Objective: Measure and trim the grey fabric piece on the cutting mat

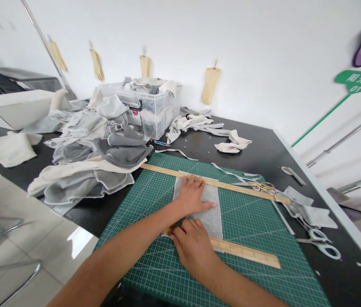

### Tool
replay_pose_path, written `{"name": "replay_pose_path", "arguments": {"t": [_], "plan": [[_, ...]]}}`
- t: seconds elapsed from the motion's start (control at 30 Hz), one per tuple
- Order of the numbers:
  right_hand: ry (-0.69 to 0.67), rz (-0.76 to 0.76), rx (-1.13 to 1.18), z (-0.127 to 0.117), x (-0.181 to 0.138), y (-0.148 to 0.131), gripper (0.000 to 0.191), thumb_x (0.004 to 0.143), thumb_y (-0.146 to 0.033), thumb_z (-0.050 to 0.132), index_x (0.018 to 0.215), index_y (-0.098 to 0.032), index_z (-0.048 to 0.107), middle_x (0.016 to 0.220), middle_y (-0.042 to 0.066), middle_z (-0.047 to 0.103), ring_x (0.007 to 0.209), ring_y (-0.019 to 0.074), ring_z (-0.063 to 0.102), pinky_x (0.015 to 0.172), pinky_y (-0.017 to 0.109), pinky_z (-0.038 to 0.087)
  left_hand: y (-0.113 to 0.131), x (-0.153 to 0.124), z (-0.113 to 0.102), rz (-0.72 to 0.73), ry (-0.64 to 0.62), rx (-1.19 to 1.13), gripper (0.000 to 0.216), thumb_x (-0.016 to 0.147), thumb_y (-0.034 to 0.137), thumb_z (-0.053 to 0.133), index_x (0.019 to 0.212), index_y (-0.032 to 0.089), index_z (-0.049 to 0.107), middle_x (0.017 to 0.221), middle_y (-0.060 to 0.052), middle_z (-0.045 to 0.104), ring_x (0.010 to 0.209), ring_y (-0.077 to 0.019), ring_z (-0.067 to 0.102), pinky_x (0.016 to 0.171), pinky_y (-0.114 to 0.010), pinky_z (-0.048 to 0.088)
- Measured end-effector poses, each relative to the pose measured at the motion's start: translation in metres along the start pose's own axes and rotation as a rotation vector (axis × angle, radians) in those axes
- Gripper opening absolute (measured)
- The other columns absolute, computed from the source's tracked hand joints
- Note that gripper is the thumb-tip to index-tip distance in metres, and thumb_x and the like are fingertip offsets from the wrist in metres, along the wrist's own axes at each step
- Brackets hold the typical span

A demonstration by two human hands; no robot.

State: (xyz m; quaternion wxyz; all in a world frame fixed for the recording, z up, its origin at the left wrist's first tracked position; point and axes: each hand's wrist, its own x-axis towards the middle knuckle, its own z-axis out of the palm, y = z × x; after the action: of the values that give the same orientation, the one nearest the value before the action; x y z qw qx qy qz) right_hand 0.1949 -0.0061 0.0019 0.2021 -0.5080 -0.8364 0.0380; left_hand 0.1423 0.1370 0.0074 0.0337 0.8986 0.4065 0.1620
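A grey fabric piece [214,213] lies on a green cutting mat [257,221] between two wooden rulers. My left hand [193,195] lies flat on the fabric, fingers spread, fingertips close to the far ruler [231,186]. My right hand [193,245] rests over the left end of the near ruler [247,252], at the fabric's near left corner. Its fingers are curled under, and what they pinch is hidden.
Gold-handled scissors [263,186] sit on the far ruler's right end; white-handled scissors [323,243] and fabric scraps [308,211] lie right of the mat. A heap of grey and cream cloth [97,157] and a clear plastic bin [148,106] fill the table's left back. Gloves [210,84] hang on the wall.
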Motion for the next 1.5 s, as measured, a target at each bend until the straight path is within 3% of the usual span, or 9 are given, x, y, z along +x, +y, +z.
{"name": "replay_pose_path", "arguments": {"t": [0.43, 1.2, 1.5], "plan": [[-0.012, -0.001, 0.003, -0.0021, 0.0007, -0.0010, 0.011, 0.099, -0.022, 0.059, 0.090, -0.022, 0.066, 0.089, 0.004, 0.061, 0.086, 0.0230, 0.054, 0.079, 0.039, 0.034, 0.0002, -0.0021, 0.0019, -0.012, -0.015, -0.021, 0.099, 0.080, 0.088, 0.047, 0.151, 0.018, 0.045, 0.157, -0.010, 0.043, 0.146, -0.0413, 0.028, 0.123, -0.059, 0.011], [-0.015, 0.008, 0.017, -0.0041, 0.0009, -0.0017, 0.009, 0.099, -0.022, 0.059, 0.092, -0.023, 0.066, 0.093, 0.003, 0.063, 0.090, 0.0229, 0.055, 0.081, 0.039, 0.036, 0.0026, -0.0025, 0.0014, -0.012, 0.022, -0.019, 0.095, 0.080, 0.087, 0.049, 0.147, 0.020, 0.049, 0.156, -0.010, 0.045, 0.145, -0.0409, 0.031, 0.121, -0.060, 0.018], [0.000, -0.004, 0.006, -0.0049, 0.0009, -0.0020, 0.008, 0.098, -0.021, 0.060, 0.092, -0.022, 0.066, 0.091, 0.004, 0.063, 0.089, 0.0227, 0.055, 0.079, 0.039, 0.035, 0.0031, -0.0016, 0.0002, -0.028, -0.026, -0.051, 0.096, 0.079, 0.087, 0.049, 0.148, 0.021, 0.047, 0.158, -0.011, 0.042, 0.148, -0.0417, 0.027, 0.122, -0.064, 0.012]]}}
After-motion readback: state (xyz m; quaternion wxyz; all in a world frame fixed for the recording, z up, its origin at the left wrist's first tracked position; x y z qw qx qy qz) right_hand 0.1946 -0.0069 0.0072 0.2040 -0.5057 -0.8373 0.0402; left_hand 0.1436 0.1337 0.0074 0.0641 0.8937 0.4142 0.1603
